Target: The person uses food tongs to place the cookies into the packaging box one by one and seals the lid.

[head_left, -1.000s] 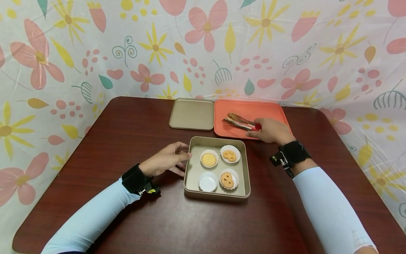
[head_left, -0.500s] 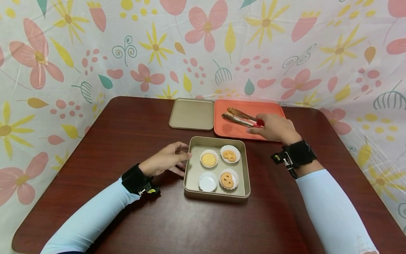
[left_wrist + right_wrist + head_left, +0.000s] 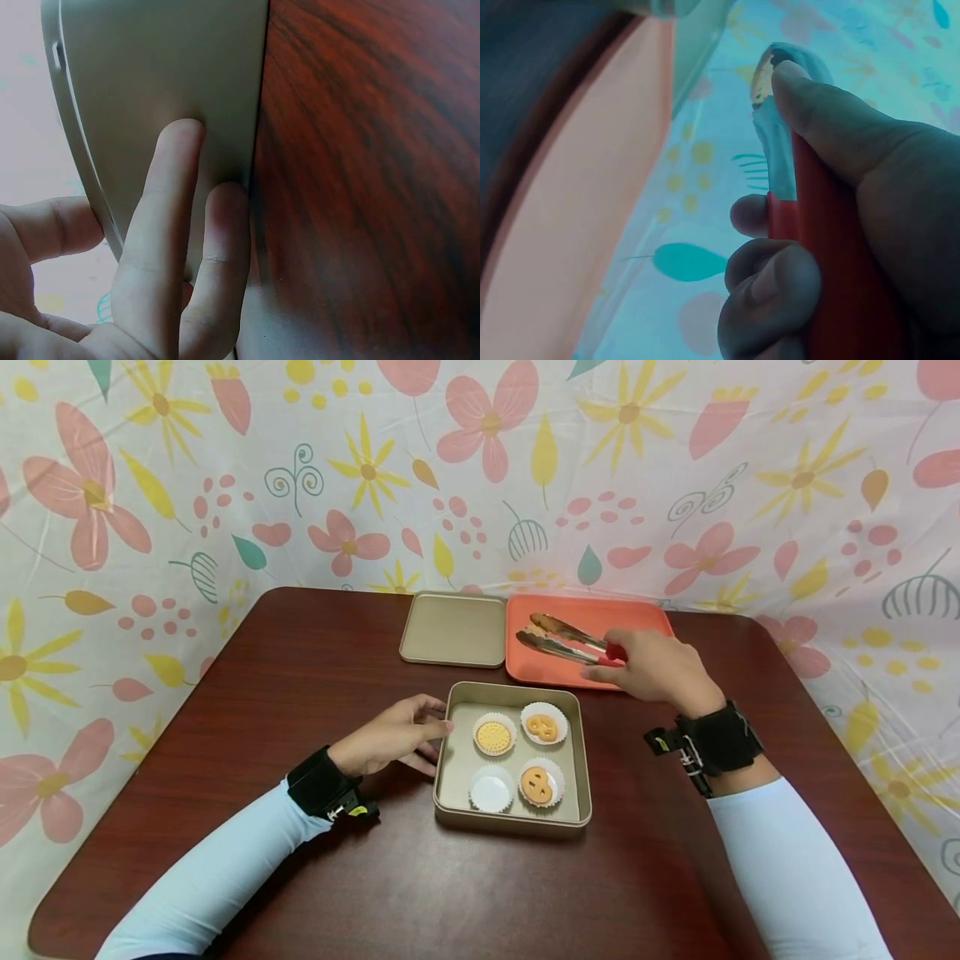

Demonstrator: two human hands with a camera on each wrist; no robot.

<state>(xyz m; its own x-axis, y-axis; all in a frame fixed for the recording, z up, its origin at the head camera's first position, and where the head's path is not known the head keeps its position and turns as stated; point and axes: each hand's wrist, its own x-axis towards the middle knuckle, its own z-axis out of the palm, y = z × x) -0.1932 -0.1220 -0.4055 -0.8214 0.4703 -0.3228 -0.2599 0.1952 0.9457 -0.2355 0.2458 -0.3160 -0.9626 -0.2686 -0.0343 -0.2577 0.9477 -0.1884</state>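
Note:
My right hand [image 3: 660, 668] grips metal tongs [image 3: 562, 645] by their red handles, over the orange tray. Between the tong tips shows a pale, cookie-like piece [image 3: 763, 81], partly hidden by the metal. My left hand [image 3: 393, 735] is at the left side of a square gold tin [image 3: 513, 825]. In the left wrist view its straight fingers [image 3: 180, 142] press on the outer wall, with the thumb at the rim. Inside the tin, one paper cup holds a round yellow cookie [image 3: 494, 737]. Two others hold pretzel-shaped cookies [image 3: 542, 727]; the front left paper cup [image 3: 492, 792] is empty.
The orange tray [image 3: 585, 606] lies at the back of the brown table [image 3: 330, 643], behind the tin and to its right. A flat gold lid [image 3: 453, 628] lies against its left side. A floral curtain [image 3: 480, 485] hangs behind the table.
My right hand has drawn back a little to the right and up with the tongs, whose tips now stand over the tray. The left hand and the tin have stayed in place.

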